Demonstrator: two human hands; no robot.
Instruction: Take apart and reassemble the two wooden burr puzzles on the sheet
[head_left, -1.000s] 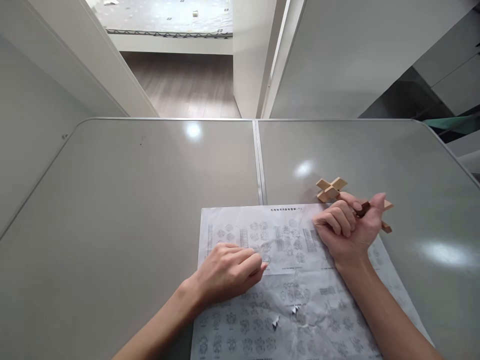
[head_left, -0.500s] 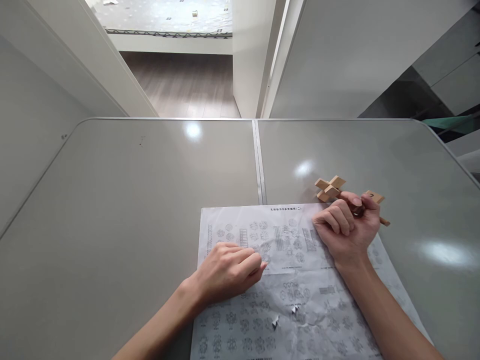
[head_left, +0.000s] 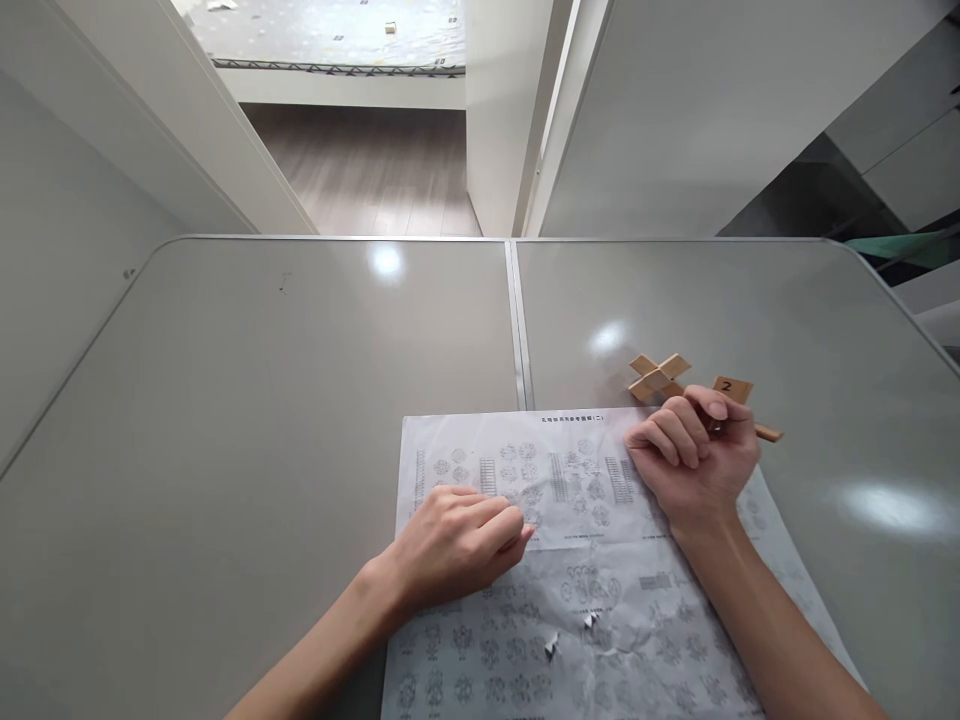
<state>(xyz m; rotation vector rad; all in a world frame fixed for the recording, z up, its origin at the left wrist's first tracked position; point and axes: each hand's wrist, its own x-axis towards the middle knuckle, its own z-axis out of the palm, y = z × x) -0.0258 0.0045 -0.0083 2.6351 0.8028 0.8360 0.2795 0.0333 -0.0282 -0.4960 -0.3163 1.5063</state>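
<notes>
My right hand (head_left: pixel 694 450) is held palm up over the top right of a printed paper sheet (head_left: pixel 592 555). Its thumb and forefinger pinch a wooden puzzle piece (head_left: pixel 732 388) marked with a 2, while the other fingers curl into the palm. A thin wooden stick end (head_left: pixel 769 433) juts out to the right of the thumb. Just beyond the fingers is a cross-shaped wooden puzzle part (head_left: pixel 658 376); whether it joins the held piece is hidden by the hand. My left hand (head_left: pixel 465 540) rests knuckles up in a loose fist on the sheet's left side.
The sheet carries rows of small printed diagrams and has torn spots (head_left: pixel 552 646) near its lower middle. It lies on a grey table (head_left: pixel 262 450) with a metal seam (head_left: pixel 517 320) down the centre. Beyond the far edge are white panels and a wooden floor (head_left: pixel 367 165).
In my right hand the wooden piece has turned, so its 2 shows more fully, farther left. The cross-shaped part has tilted slightly and the stick end has risen. My left hand has stayed still.
</notes>
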